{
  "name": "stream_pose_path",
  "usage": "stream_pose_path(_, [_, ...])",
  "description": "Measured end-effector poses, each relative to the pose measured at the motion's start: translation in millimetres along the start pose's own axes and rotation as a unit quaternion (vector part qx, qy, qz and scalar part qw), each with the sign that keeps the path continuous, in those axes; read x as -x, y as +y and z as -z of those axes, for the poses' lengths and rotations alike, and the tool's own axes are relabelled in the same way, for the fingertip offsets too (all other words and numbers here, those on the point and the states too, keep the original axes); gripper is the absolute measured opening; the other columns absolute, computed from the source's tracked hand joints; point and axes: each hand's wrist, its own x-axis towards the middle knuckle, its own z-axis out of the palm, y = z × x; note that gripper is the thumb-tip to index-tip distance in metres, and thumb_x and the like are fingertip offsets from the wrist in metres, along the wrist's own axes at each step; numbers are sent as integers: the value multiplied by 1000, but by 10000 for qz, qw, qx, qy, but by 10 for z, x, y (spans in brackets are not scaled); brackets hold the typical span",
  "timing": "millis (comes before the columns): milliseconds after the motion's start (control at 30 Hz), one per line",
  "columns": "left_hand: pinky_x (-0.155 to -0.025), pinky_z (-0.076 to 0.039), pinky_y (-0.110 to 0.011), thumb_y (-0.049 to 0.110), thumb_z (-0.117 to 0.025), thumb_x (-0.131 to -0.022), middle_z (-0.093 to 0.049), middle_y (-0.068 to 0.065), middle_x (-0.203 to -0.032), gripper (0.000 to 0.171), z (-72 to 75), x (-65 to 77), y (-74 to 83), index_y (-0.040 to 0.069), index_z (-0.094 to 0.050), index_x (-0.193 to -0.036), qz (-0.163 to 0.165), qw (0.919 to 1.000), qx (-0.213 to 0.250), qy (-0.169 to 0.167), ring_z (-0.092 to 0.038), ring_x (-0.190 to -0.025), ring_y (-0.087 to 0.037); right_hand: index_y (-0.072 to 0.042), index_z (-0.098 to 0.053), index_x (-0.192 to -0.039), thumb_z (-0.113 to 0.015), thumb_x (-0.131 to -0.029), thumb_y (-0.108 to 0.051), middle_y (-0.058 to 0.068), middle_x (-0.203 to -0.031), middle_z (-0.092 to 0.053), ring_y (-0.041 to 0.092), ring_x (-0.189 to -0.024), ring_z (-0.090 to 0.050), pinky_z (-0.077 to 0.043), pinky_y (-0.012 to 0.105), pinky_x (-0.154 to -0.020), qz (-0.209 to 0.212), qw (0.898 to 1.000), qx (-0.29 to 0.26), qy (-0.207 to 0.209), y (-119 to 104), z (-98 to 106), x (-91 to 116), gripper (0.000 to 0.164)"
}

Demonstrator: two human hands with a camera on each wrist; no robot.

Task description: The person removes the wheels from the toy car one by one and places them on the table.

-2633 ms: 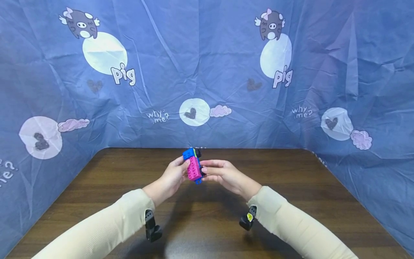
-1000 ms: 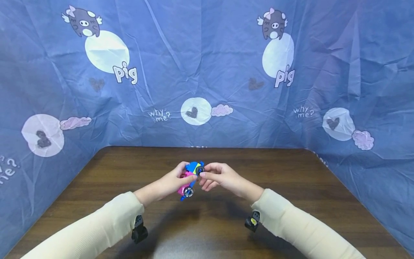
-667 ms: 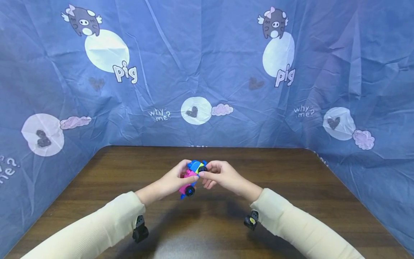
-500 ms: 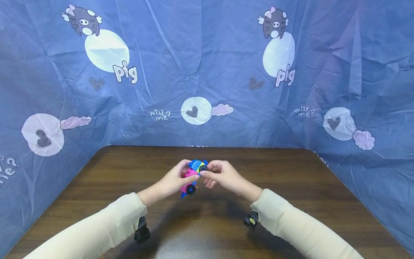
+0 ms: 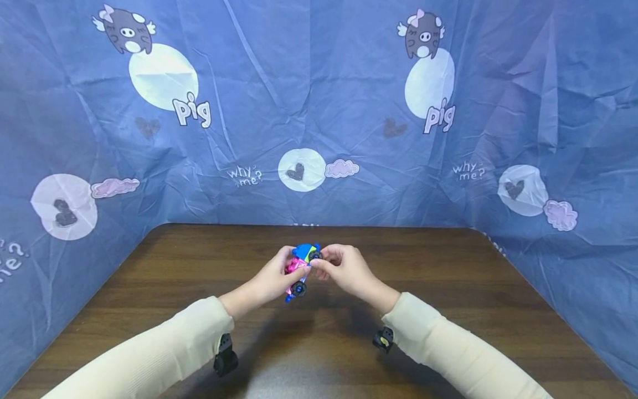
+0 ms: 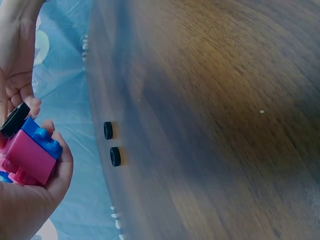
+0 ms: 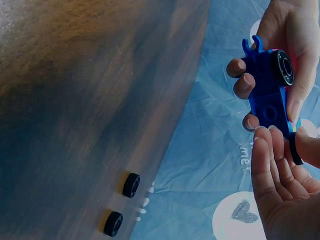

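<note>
You held the toy block car (image 5: 301,267) above the bench (image 5: 448,288) centre, left hand (image 5: 271,277) gripping its body, right hand (image 5: 344,269) pinching the 1 o'clock wheel (image 5: 315,255); light, rigid, likely to pop apart, best gripped by the body.

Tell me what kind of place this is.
Probably a makeshift recording booth, not a lived-in room. A dark brown wooden table is walled on three sides by a wrinkled blue cartoon-pig cloth, and both hands hold a blue and pink toy brick car above it, with two loose black wheels by the far edge.
</note>
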Motion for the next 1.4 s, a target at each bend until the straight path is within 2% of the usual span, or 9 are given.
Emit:
stream_pose_path(167, [-77, -57, -36, 14, -62, -95, -63, -21, -104, 43, -6, 5, -16, -7, -40, -125, 5, 9996, -262, 68, -64, -88, -21, 5, -66, -85, -69, -89, -11, 17, -69, -69, 33, -63, -69, -58, 41, -60, -101, 9998, 115, 122, -4, -33, 13, 17])
stream_pose_path(367, [-84, -55, -39, 13, -61, -95, -60, -20, -106, 41, -23, 6, -30, -7, -40, -125, 75, 9994, -247, 235, -63, -92, -24, 1, -68, -81, -72, -87, -13, 12, -67, -70, 16, -57, -67, -58, 32, -58, -205, 9987, 361, 288, -48, -58, -11, 16])
stream_pose_path(500, [-83, -55, -39, 15, -59, -97, -58, -20, -107, 42, -50, 9, -35, -8, -39, -126, 350, 9989, -106, 283, -62, -94, -24, 0, -66, -78, -71, -88, -16, 12, -66, -69, 23, -59, -68, -53, 22, -53, -86, 9976, 643, 230, -44, -55, -24, 20])
stream_pose_path(567, [-82, -55, -38, 16, -59, -97, -58, -20, -108, 43, -61, 3, -38, -7, -39, -126, 462, 9985, -11, 288, -61, -94, -24, 0, -66, -78, -71, -88, -17, 12, -67, -70, 27, -61, -69, -53, 23, -54, -122, 9981, 595, 140, -40, -37, -31, 21])
stream_pose_path(767, [-84, -56, -39, 19, -58, -98, -60, -22, -112, 45, -28, -27, -12, -5, -35, -129, 453, 9981, 403, 46, -64, -97, -26, 6, -62, -88, -72, -87, -11, 16, -73, -71, 21, -62, -70, -59, 45, -70, -743, 9957, -554, 98, -47, 28, -54, 20])
stream_pose_path(967, [-80, -56, -32, 18, -53, -100, -58, -23, -117, 45, 32, -47, 27, -3, -31, -132, 608, 9896, 1235, -408, -67, -98, -28, 7, -56, -95, -72, -84, 0, 5, -71, -68, 14, -62, -69, -60, 34, -66, -1215, 9773, -1694, 380, -88, 47, -66, 21])
stream_pose_path(1100, [-77, -58, -33, 15, -49, -100, -55, -27, -126, 46, 79, -42, 52, -3, -28, -137, 667, 9812, 1687, -660, -68, -98, -28, 7, -57, -100, -72, -84, 2, 7, -74, -71, 16, -64, -70, -60, 32, -65, -1292, 9700, -2002, 485, -109, 73, -66, 23])
stream_pose_path(1200, [-79, -58, -35, 16, -50, -101, -56, -26, -125, 48, 114, -43, 61, -1, -29, -139, 684, 9800, 1701, -772, -68, -91, -19, 11, -57, -105, -69, -85, 3, 13, -80, -73, 20, -67, -72, -60, 34, -67, -1200, 9679, -2152, 488, -115, 97, -59, 25])
stream_pose_path(1400, [-79, -58, -37, 13, -52, -100, -58, -25, -119, 49, 146, -26, 43, 0, -27, -140, 624, 9761, 1889, -877, -65, -86, -13, 15, -57, -114, -63, -91, 2, 20, -90, -73, 19, -70, -72, -58, 45, -78, -1103, 9655, -2325, 384, -120, 130, -31, 27])
